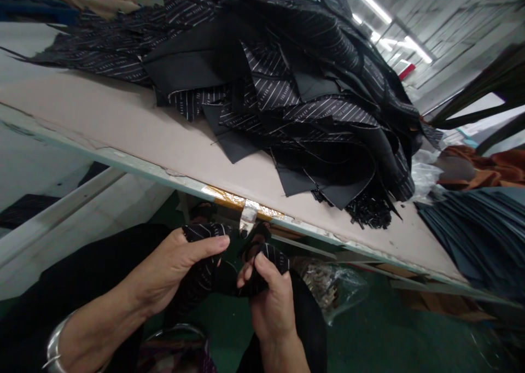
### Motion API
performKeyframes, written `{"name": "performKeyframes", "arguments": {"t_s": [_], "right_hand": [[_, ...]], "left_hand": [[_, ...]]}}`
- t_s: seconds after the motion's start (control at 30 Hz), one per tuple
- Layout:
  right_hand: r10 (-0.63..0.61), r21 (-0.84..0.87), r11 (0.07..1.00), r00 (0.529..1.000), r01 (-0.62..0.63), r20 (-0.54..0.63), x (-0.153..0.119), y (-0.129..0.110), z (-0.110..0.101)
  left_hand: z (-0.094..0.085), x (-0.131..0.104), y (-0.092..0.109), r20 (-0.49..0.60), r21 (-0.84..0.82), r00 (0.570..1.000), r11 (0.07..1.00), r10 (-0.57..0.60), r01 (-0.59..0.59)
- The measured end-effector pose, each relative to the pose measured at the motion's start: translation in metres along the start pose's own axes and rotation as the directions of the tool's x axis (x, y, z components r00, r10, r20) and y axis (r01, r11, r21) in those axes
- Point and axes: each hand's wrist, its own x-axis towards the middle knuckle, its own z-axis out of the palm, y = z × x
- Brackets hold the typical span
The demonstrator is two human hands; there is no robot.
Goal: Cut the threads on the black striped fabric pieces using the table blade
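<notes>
My left hand (pixel 176 269) pinches black striped fabric (pixel 205 232) between thumb and fingers, and part of it hangs below the hand. Close beside it, my right hand (pixel 270 285) is closed on black printed fabric (pixel 279 257). Whether both hands hold one piece or two separate ones I cannot tell. Just beyond the fingertips, a small pale wrapped piece (pixel 248 217) sticks down from the table edge, fixed there with brown tape (pixel 225 197). Both hands are below the edge, over my lap.
A large heap of black striped fabric pieces (pixel 270 88) covers much of the table (pixel 135 121). Small black bits (pixel 371 211) lie by the heap. Dark stacked panels (pixel 479 236) lie at the right. Underneath are a clear plastic bag (pixel 328 285) and a table rail.
</notes>
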Motion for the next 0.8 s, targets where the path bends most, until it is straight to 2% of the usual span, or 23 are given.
{"name": "performKeyframes", "arguments": {"t_s": [0.07, 0.13, 0.4, 0.63, 0.8], "right_hand": [[0.078, -0.042, 0.996, 0.997, -0.077, 0.011, 0.003, -0.003, 0.005], [0.111, -0.084, 0.991, 0.993, -0.108, 0.027, 0.006, -0.005, 0.008], [0.109, -0.141, 0.984, 0.994, -0.106, 0.016, 0.013, -0.008, 0.009], [0.111, -0.098, 0.99, 0.991, -0.103, 0.079, 0.018, -0.004, 0.004], [0.127, -0.117, 0.986, 0.99, -0.12, 0.06, 0.018, -0.006, 0.006]], "left_hand": [[0.001, 0.002, 0.0, 0.088, 0.037, 0.996, 0.999, -0.005, 0.001], [0.001, 0.004, -0.001, 0.115, 0.046, 0.993, 0.999, -0.006, 0.001], [-0.002, 0.01, 0.0, 0.077, 0.063, 0.997, 0.998, -0.006, 0.001], [-0.001, 0.014, -0.001, 0.069, 0.047, 0.997, 0.999, -0.025, 0.022], [0.0, 0.015, -0.001, 0.06, 0.044, 0.998, 0.999, -0.023, 0.02]]}}
